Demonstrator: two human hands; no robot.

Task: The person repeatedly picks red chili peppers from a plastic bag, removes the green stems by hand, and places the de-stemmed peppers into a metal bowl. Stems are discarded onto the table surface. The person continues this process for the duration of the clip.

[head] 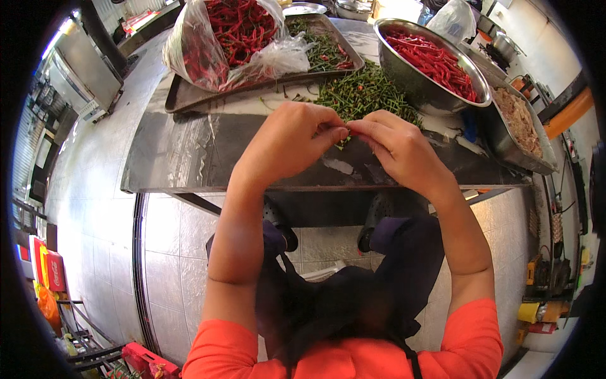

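Observation:
My left hand (pixel 297 137) and my right hand (pixel 402 147) meet fingertip to fingertip over the near edge of the table. A small part of a red chili pepper (pixel 353 134) shows at the right fingertips; the rest is hidden in the fingers. Left thumb and forefinger pinch at its end, where a stem cannot be made out. Just beyond my hands lies a heap of green chili stems (pixel 364 92) with a few red bits. Behind it to the right, a steel bowl (pixel 402 78) holds many red chilies (pixel 431 61).
A clear plastic bag (pixel 177 52) of red chilies rests on a metal tray (pixel 189 97) at the left, with more green stems (pixel 322 52) beside it. At the right edge stands a steel pan (pixel 535 163) of pale food (pixel 516 118). The table's front edge (pixel 322 188) runs above my knees.

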